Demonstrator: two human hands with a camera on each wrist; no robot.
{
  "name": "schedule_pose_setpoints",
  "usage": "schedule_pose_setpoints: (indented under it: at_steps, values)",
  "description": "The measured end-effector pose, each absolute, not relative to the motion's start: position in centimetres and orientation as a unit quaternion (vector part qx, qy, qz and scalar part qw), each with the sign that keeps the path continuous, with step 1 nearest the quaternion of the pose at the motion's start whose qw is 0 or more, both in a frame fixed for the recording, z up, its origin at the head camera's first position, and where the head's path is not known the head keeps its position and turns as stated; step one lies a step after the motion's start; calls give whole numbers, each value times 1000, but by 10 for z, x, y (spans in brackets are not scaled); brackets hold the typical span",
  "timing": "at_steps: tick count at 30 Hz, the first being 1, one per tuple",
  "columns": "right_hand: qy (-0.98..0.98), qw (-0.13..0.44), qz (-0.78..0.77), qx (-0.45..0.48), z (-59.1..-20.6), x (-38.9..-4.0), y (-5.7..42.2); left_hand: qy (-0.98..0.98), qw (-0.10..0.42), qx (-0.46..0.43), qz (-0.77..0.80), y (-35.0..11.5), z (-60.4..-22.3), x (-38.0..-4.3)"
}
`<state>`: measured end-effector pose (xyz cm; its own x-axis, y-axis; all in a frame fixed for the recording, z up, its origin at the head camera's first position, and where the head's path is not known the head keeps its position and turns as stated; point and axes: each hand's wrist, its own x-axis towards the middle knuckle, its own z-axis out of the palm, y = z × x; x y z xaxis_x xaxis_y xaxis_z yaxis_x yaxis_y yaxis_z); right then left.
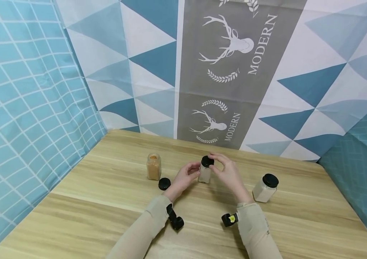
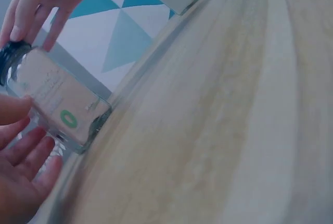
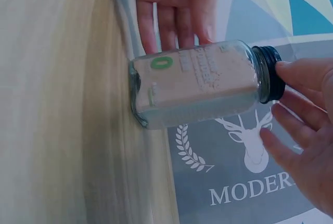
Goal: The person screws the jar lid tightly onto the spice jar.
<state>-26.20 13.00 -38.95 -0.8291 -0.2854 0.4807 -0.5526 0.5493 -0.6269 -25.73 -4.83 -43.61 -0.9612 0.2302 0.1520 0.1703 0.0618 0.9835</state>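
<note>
A glass jar of pale powder (image 1: 205, 175) with a black screw lid (image 3: 270, 74) stands upright on the table between the hands. My left hand (image 1: 184, 178) holds the jar's body from the left, its thumb against the glass and the fingers round the back. From the right, my right hand (image 1: 229, 172) pinches the lid between thumb and fingers. Raised lettering and a green ring mark (image 3: 162, 63) show on the glass in the right wrist view. The lid sits on the jar's neck.
Left of the hands stands a jar of orange-brown powder (image 1: 154, 168) without its lid. A loose black lid (image 1: 164, 183) lies beside it. Another black-lidded jar of pale powder (image 1: 264, 190) is near the right forearm. Patterned cloth (image 1: 151, 90) hangs behind the wooden table (image 1: 105, 212).
</note>
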Motion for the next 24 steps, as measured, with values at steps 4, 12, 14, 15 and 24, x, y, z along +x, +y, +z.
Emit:
schedule_pose_setpoints:
  at_steps: [4, 12, 14, 15, 24]
  values:
    - [-853, 179, 417, 257, -391, -261, 126, 750, 7, 122, 650, -49, -444, -259]
    - [-844, 201, 422, 262, -390, -257, 122, 784, -4, 98, 613, -57, -438, -246]
    - [-847, 202, 418, 261, -390, -257, 122, 787, -8, 99, 609, -59, -437, -244]
    - [-848, 205, 413, 262, -390, -257, 122, 788, -9, 100, 607, -60, -436, -243]
    - [-855, 265, 316, 314, -393, -257, 113, 772, 12, 124, 623, -74, -430, -234]
